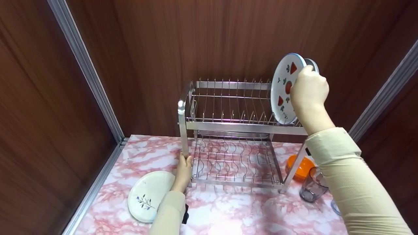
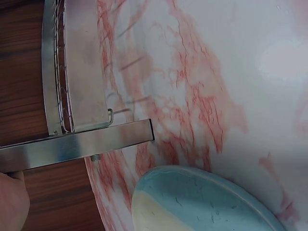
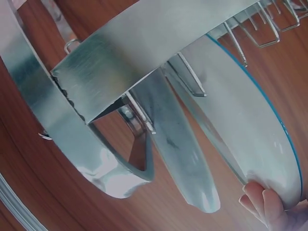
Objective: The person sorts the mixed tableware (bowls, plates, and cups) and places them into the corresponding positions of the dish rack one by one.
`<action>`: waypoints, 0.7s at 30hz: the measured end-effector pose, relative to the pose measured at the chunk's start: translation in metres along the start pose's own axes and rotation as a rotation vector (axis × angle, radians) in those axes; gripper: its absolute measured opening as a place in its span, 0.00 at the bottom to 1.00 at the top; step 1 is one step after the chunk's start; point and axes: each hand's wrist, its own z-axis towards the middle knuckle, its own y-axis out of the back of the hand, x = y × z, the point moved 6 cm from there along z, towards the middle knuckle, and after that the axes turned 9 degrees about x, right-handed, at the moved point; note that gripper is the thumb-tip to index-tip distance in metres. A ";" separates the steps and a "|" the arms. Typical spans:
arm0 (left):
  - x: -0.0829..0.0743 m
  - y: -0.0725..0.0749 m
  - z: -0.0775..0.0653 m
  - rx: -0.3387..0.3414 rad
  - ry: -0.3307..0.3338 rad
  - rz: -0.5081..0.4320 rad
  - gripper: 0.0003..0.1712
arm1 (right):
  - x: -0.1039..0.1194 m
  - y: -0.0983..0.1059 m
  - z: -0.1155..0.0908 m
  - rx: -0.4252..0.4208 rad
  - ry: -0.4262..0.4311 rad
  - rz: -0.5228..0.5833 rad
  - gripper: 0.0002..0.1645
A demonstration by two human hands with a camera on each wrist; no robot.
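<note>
A two-tier metal dish rack [image 1: 241,127] stands on the marbled tabletop. At the right end of its upper tier, my right hand [image 1: 309,89] pinches the edge of a white plate [image 1: 281,88] with red fruit drawings and a blue rim. The plate stands on edge among the wires; in the right wrist view my fingertips [image 3: 263,202] press its rim. Beside it, nearer the rack's end, a second dish [image 3: 180,154] stands upright, mostly hidden in the head view. My left hand [image 1: 184,171] grips the rack's left front leg [image 2: 96,144], low down.
A cream plate with a blue sprig [image 1: 148,195] lies on the table left of the rack. To the right are an orange bowl [image 1: 303,168] and a tilted clear glass [image 1: 312,187], partly behind my right sleeve. Brown wood panels enclose the back and sides.
</note>
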 end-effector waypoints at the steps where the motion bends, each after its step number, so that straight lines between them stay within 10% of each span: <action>1: 0.000 0.000 0.000 0.002 0.002 0.000 0.17 | 0.000 0.000 0.001 -0.004 0.000 0.004 0.21; 21: 0.003 -0.001 0.001 0.024 0.022 -0.037 0.20 | 0.003 -0.021 0.000 -0.069 0.029 0.070 0.19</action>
